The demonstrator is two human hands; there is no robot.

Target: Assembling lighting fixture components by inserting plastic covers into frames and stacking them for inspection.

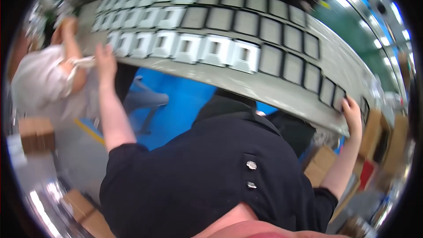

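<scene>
Black rectangular frames [271, 60] lie in rows on a long grey table across the top of the view. Further left in the same rows sit white rectangular pieces [216, 49], several with a slot-like opening in the middle. My right hand [352, 112] is at the table's near right edge, its thumb and fingertips closed on the edge of a black frame [338, 98]. At the left end of the near row, beside the white pieces, my left hand [105, 59] reaches up with its fingers stretched out. It is somewhat blurred, and nothing shows in it.
A person in a light top [42, 75] works at the left end of the table [246, 89]. A blue stool [145, 99] stands under the near edge. Cardboard boxes [320, 164] are on the floor at the right, with more boxes [37, 133] at the left.
</scene>
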